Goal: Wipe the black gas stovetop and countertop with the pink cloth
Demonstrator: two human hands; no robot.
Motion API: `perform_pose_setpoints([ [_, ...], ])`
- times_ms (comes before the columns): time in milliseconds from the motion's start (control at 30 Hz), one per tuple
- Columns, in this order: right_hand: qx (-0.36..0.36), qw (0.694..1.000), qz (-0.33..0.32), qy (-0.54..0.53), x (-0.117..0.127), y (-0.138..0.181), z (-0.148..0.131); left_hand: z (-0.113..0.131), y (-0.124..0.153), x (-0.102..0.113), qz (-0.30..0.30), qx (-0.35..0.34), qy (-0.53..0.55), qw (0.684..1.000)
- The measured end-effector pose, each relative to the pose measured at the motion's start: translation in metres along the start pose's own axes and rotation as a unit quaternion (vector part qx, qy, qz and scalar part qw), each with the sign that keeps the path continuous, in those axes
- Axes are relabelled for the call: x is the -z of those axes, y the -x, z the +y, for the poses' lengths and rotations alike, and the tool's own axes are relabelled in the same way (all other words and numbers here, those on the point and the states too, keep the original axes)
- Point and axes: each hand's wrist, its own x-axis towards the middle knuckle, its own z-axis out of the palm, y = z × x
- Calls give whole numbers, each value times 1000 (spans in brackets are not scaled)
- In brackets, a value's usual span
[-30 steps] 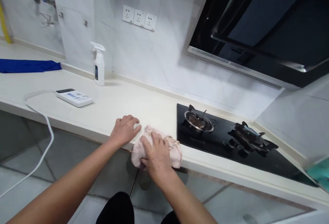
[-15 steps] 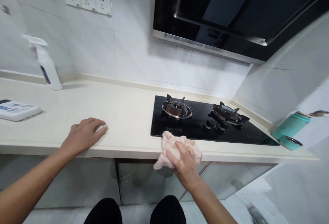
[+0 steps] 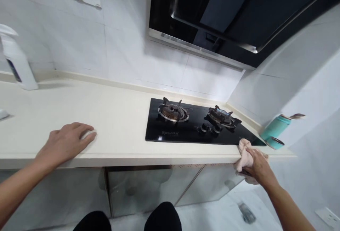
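Observation:
A pale pink cloth (image 3: 245,159) is bunched under my right hand (image 3: 257,165), whose fingers are wrapped round it. Both are at the counter's front edge, by the near right corner of the black gas hob (image 3: 193,138); part of the cloth hangs over the edge. On the left, my left hand (image 3: 66,140) rests on the cream countertop (image 3: 114,117), fingers loosely curved and thumb apart. It holds nothing that I can see; its palm side is hidden. The hob has two burners, the left burner (image 3: 174,112) and the right burner (image 3: 222,116).
A white spray bottle (image 3: 20,61) stands at the far left. Beyond the hob are a teal canister (image 3: 276,127) with utensils and a small teal bowl (image 3: 275,143). A black range hood (image 3: 212,18) overhangs the hob. Glass-fronted cabinets (image 3: 138,188) sit below.
My right hand has slid the cloth rightward along the counter's front edge, from the hob's left part to its right end. My left hand stays on the counter. The view has turned right.

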Motion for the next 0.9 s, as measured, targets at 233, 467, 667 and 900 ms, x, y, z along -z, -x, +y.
perform_pose_setpoints([
  [233, -72, 995, 34, 56, 8, 5, -27, 3, -2, -2, 5, 8, 28, 1000],
  [467, -62, 997, 23, -28, 3, -1, -144, 9, 5, 4, 15, -6, 36, 999],
  [667, -123, 953, 4, -278, 12, -24, -255, 10, 12, 1, 34, -21, 37, 998],
  [900, -22, 966, 107, -235, 3, -96, -342, 11, 18, 0, 73, -26, 60, 995],
])
